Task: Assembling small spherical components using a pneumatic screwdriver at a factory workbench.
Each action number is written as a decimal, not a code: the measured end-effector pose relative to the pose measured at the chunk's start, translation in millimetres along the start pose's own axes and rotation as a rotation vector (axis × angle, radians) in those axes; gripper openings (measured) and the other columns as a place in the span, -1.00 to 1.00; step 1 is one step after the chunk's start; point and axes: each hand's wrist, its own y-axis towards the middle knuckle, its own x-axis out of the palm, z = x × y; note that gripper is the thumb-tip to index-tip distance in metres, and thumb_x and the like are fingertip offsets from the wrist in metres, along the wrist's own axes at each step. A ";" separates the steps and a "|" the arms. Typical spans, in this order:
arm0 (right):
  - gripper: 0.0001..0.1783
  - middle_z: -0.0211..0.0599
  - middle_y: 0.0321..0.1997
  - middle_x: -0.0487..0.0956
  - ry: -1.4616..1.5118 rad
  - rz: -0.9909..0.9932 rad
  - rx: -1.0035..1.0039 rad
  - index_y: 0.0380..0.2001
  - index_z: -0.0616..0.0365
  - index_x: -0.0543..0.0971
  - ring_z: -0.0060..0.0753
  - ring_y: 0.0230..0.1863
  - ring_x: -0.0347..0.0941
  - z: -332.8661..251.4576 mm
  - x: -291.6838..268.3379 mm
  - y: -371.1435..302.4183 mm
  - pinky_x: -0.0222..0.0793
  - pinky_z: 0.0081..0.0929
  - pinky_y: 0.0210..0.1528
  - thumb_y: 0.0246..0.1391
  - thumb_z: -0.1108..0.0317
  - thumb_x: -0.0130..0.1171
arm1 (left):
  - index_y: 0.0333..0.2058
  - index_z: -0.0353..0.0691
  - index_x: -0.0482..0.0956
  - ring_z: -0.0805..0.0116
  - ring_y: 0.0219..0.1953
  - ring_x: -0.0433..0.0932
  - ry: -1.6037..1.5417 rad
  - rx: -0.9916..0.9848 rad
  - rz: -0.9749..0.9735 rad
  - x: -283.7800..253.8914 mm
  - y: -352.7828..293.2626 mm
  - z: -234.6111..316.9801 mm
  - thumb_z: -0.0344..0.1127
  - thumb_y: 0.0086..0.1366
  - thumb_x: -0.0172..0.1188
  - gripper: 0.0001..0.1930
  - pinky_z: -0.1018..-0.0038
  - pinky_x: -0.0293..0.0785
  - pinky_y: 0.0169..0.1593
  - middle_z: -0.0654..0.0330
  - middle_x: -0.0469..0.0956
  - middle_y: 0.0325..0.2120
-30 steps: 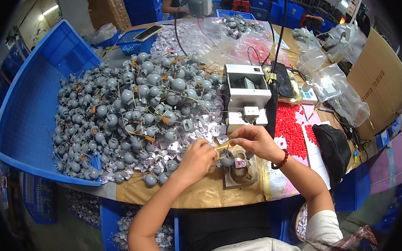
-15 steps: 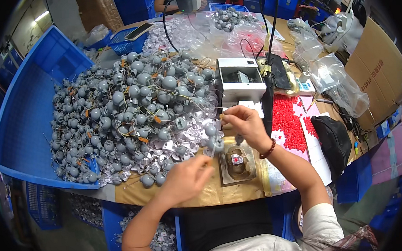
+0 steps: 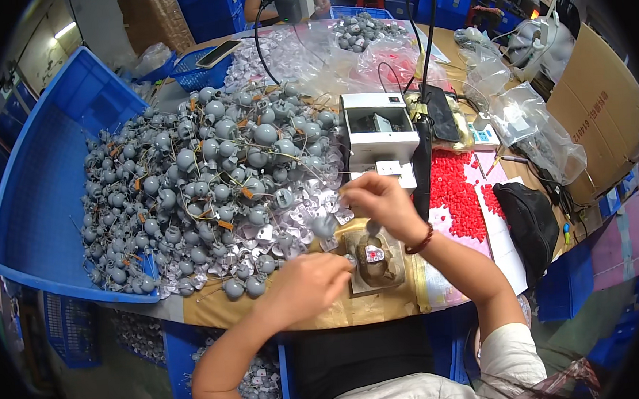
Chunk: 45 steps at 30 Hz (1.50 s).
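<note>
A grey ball-shaped part (image 3: 325, 225), smeared by motion, hangs between my hands. My right hand (image 3: 384, 204) is pinched closed above and right of it, seemingly on its thin wire. Lower down, my left hand (image 3: 304, 287) has its fingertips pressed together beside the left edge of a metal fixture block (image 3: 360, 285); whatever they hold is too small to make out. In the block's hollow sits a small white piece with red on it (image 3: 375, 254). A big heap of grey ball parts with wires and orange tabs (image 3: 215, 162) lies to the left.
A blue bin (image 3: 38, 209) lies tipped behind the heap, near loose white pieces (image 3: 312, 200). Beyond the fixture stands a white box-shaped device (image 3: 381, 146). Small red pieces (image 3: 452, 191) and a black pouch (image 3: 529, 223) are at the right. Black cables (image 3: 432, 39) hang over the table.
The grey ball part has swung down and left. My right hand has shifted slightly left, and my left hand has moved right and a little down, toward the fixture block.
</note>
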 end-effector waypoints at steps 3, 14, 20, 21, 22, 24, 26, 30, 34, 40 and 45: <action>-0.86 -0.35 -0.27 0.71 -0.006 0.002 0.001 -0.14 0.25 0.61 -0.72 -0.36 0.54 -23.9 -25.0 -8.4 0.40 -0.71 -0.39 0.28 0.44 0.24 | -0.15 -0.22 0.64 0.01 -0.10 0.58 0.382 -0.332 -0.018 -12.1 -17.2 -38.7 -0.33 0.23 0.31 -0.78 0.23 0.52 -0.03 0.00 0.61 -0.17; -0.74 -0.29 -0.14 0.70 -0.040 -0.386 0.136 0.01 0.26 0.57 -0.58 -0.11 0.63 -40.3 -45.8 -100.9 0.55 -0.58 -0.13 0.26 0.56 0.22 | 0.43 -0.25 0.07 0.16 0.05 0.51 -0.476 -0.302 0.119 88.9 -25.3 35.6 -0.18 0.16 0.50 -0.02 0.27 0.45 0.11 -0.02 0.45 0.09; -0.56 -0.18 -0.24 0.64 -0.935 -0.354 -0.398 -0.02 0.17 0.61 -0.15 -0.28 0.63 41.5 -67.9 -105.5 0.57 -0.31 -0.23 -0.05 0.56 0.34 | 0.21 -0.25 0.31 0.40 -0.16 0.57 -0.843 -0.646 0.171 141.7 -51.4 27.3 -0.36 0.27 0.35 -0.42 0.42 0.53 -0.09 0.11 0.55 -0.13; -0.53 -0.18 -0.21 0.63 -1.001 -0.348 -0.445 -0.02 0.17 0.61 -0.13 -0.27 0.62 45.8 -67.5 -104.0 0.57 -0.29 -0.23 -0.10 0.55 0.35 | 0.12 -0.24 0.40 0.29 -0.20 0.58 -0.723 -0.633 0.206 143.5 -49.6 25.0 -0.34 0.26 0.36 -0.51 0.37 0.53 -0.10 0.11 0.56 -0.17; -0.51 -0.18 -0.18 0.61 -1.039 -0.328 -0.511 -0.02 0.18 0.61 -0.14 -0.25 0.61 50.7 -65.5 -101.6 0.56 -0.28 -0.23 -0.13 0.52 0.35 | 0.03 -0.22 0.50 0.18 -0.23 0.60 -0.602 -0.627 0.245 145.7 -47.4 22.7 -0.32 0.24 0.37 -0.59 0.31 0.53 -0.11 0.11 0.57 -0.22; -0.49 -0.18 -0.13 0.59 -1.096 -0.312 -0.583 -0.02 0.19 0.60 -0.15 -0.23 0.59 57.1 -60.7 -97.8 0.56 -0.29 -0.25 -0.16 0.47 0.35 | 0.01 -0.20 0.52 0.12 -0.18 0.57 -0.372 -0.520 0.263 143.6 -43.8 18.7 -0.32 0.20 0.38 -0.59 0.25 0.50 -0.07 0.11 0.56 -0.18; -0.49 -0.17 -0.11 0.58 -1.128 -0.331 -0.602 -0.02 0.20 0.60 -0.16 -0.22 0.58 61.5 -59.8 -91.0 0.55 -0.30 -0.27 -0.15 0.42 0.34 | -0.01 -0.17 0.54 0.08 -0.13 0.52 -0.198 -0.467 0.244 142.1 -40.6 14.2 -0.32 0.16 0.39 -0.59 0.20 0.45 -0.02 0.12 0.56 -0.15; -0.51 -0.18 -0.09 0.56 -1.182 -0.380 -0.578 0.00 0.20 0.59 -0.19 -0.21 0.55 63.2 -56.5 -87.6 0.54 -0.35 -0.29 -0.08 0.38 0.28 | -0.05 -0.14 0.55 0.07 -0.06 0.46 -0.082 -0.412 0.238 143.2 -37.3 10.0 -0.32 0.12 0.40 -0.61 0.17 0.37 0.04 0.14 0.54 -0.13; -0.51 -0.21 -0.05 0.53 -1.292 -0.449 -0.545 0.03 0.21 0.57 -0.23 -0.16 0.52 55.9 -55.2 -90.1 0.54 -0.39 -0.31 -0.05 0.37 0.23 | -0.11 -0.23 0.54 0.00 -0.07 0.46 -0.084 -0.360 0.229 141.2 -34.6 9.9 -0.41 0.09 0.41 -0.63 0.18 0.38 0.05 0.07 0.54 -0.15; -0.55 -0.20 -0.07 0.49 -1.347 -0.496 -0.528 -0.04 0.25 0.57 -0.22 -0.14 0.49 44.8 -53.2 -92.1 0.56 -0.41 -0.27 -0.06 0.36 0.19 | -0.14 -0.23 0.55 -0.01 -0.04 0.47 -0.105 -0.368 0.204 131.8 -33.0 3.5 -0.43 0.11 0.38 -0.68 0.18 0.40 0.05 0.05 0.52 -0.09; -0.65 -0.19 -0.10 0.48 -1.361 -0.506 -0.507 -0.17 0.27 0.58 -0.21 -0.14 0.49 44.1 -47.4 -91.5 0.56 -0.40 -0.24 -0.08 0.37 0.18 | -0.08 -0.24 0.55 -0.03 0.00 0.47 -0.032 -0.404 0.180 128.9 -22.4 2.9 -0.41 0.14 0.34 -0.66 0.16 0.40 0.08 0.05 0.50 -0.02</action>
